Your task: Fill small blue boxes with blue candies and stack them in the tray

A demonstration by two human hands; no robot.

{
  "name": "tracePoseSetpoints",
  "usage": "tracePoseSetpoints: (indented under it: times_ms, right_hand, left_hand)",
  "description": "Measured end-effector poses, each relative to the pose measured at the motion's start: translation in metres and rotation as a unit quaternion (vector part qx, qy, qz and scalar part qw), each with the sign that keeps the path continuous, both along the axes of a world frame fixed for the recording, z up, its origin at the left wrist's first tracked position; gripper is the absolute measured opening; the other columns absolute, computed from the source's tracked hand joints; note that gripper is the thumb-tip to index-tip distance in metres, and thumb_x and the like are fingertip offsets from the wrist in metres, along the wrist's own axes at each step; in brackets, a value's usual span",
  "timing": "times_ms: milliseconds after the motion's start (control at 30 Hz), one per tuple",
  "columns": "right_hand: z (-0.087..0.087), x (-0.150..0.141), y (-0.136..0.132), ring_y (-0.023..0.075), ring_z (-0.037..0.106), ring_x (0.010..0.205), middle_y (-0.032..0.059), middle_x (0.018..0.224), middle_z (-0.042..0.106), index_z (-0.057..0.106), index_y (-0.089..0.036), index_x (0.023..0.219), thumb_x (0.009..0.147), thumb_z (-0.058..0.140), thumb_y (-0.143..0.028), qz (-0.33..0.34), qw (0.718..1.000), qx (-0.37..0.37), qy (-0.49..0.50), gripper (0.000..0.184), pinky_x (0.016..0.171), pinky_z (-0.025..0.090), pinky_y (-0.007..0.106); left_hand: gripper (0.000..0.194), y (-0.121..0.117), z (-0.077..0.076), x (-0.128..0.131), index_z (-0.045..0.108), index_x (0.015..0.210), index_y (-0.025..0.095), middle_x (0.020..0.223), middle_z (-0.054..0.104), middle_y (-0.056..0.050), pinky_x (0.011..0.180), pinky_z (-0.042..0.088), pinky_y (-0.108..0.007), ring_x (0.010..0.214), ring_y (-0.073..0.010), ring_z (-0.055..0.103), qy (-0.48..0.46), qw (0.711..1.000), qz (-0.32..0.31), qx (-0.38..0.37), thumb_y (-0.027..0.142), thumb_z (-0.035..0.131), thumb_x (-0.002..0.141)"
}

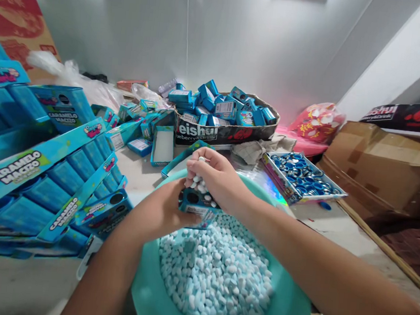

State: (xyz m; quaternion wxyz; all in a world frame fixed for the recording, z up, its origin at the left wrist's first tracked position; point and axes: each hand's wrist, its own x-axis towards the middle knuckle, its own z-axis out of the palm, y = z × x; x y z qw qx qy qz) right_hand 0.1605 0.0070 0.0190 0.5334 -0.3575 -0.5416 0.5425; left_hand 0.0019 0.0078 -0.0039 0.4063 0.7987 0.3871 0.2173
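My left hand [170,208] is wrapped round a small blue candy box [199,210], which it holds tilted above the basin. Over the top of that box, my right hand [217,175] is closed round several white and pale blue candies [200,182], some showing between the fingers and at the box's upper end. Beneath both hands stands a turquoise basin [294,304]. A heap of pale blue and white candies [217,277] fills much of it. My right forearm crosses over the basin's right side.
Stacked blue display cartons [19,169] rise on the left. Behind the basin, a black cardboard tray [227,135] holds many small blue boxes. At right are a shallow box of blue round lids [300,178], a brown carton [379,169] and a red patterned bag [317,123].
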Motion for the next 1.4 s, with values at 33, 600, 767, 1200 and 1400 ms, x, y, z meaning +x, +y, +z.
tracePoseSetpoints:
  times_ms: [33, 600, 767, 1200, 1400]
  right_hand:
    - [0.0, -0.001, -0.001, 0.0132, 0.061, 0.065, -0.0036, 0.068, 0.061, 0.052, -0.02, 0.085, 0.083, 0.069, -0.03, 0.007, 1.0, -0.008, 0.007, 0.02, 0.06, 0.046, 0.022]
    - [0.011, 0.003, -0.005, 0.0151, 0.057, 0.061, -0.0007, 0.068, 0.057, 0.042, -0.02, 0.068, 0.082, 0.076, -0.048, 0.075, 0.991, -0.04, 0.102, 0.047, 0.061, 0.044, 0.025]
    - [0.011, 0.005, -0.007, 0.0149, 0.059, 0.065, 0.0015, 0.071, 0.059, 0.042, -0.019, 0.062, 0.086, 0.074, -0.051, 0.1, 0.991, -0.025, 0.081, 0.051, 0.065, 0.047, 0.025]
    - [0.02, 0.01, -0.007, 0.0181, 0.062, 0.08, 0.0017, 0.08, 0.06, 0.054, -0.019, 0.068, 0.087, 0.073, -0.057, 0.131, 0.984, 0.01, 0.124, 0.046, 0.083, 0.053, 0.033]
    - [0.021, 0.025, 0.001, 0.0196, 0.06, 0.084, 0.0035, 0.083, 0.062, 0.062, -0.019, 0.076, 0.096, 0.062, -0.045, -0.002, 0.992, 0.124, 0.003, 0.033, 0.083, 0.049, 0.033]
  left_hand:
    - [0.04, 0.0, 0.0, 0.0, 0.062, 0.11, 0.023, 0.104, 0.072, 0.002, 0.078, 0.05, -0.031, 0.096, -0.0241, 0.067, -0.003, 1.0, -0.002, 0.004, 0.024, 0.079, 0.073]
    - [0.033, 0.002, 0.003, 0.002, 0.062, 0.103, 0.023, 0.102, 0.07, 0.004, 0.077, 0.049, -0.029, 0.097, -0.0234, 0.066, 0.009, 1.0, 0.021, 0.017, 0.025, 0.078, 0.074]
    - [0.038, 0.001, 0.001, 0.001, 0.062, 0.109, 0.023, 0.106, 0.07, 0.003, 0.078, 0.049, -0.03, 0.101, -0.0249, 0.065, 0.013, 1.0, 0.0, 0.027, 0.027, 0.078, 0.075]
    - [0.034, 0.003, 0.003, -0.002, 0.067, 0.106, 0.024, 0.105, 0.072, 0.002, 0.08, 0.05, -0.03, 0.096, -0.0226, 0.066, -0.008, 1.0, -0.002, 0.024, 0.028, 0.08, 0.074]
    - [0.045, 0.003, 0.006, -0.003, 0.061, 0.11, 0.023, 0.094, 0.072, 0.003, 0.069, 0.049, -0.026, 0.084, -0.0197, 0.069, -0.063, 0.993, 0.094, -0.043, 0.031, 0.082, 0.072]
